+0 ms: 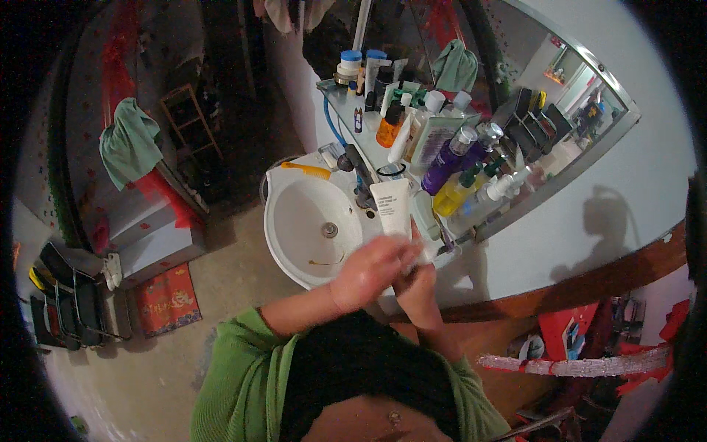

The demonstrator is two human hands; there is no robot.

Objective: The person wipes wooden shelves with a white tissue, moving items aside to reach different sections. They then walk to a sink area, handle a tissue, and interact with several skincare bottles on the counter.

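A white cream tube (391, 205) with dark writing stands up from between my hands, close to the basin's right side. My right hand (418, 284) is shut on its lower part, a finger showing along the tube's right edge. Across the tube's lower end lies my left hand (371, 269), its fingers bent and blurred. The left hand hides the tube's end, so its cap cannot be made out.
Left of my hands is a white washbasin (279, 243), with a yellow comb (306, 169) on its back rim. Bottles and tubes crowd a glass shelf (369, 145) below the mirror (544, 47). A purple bottle (446, 161) and a yellow pump bottle (454, 194) stand nearest.
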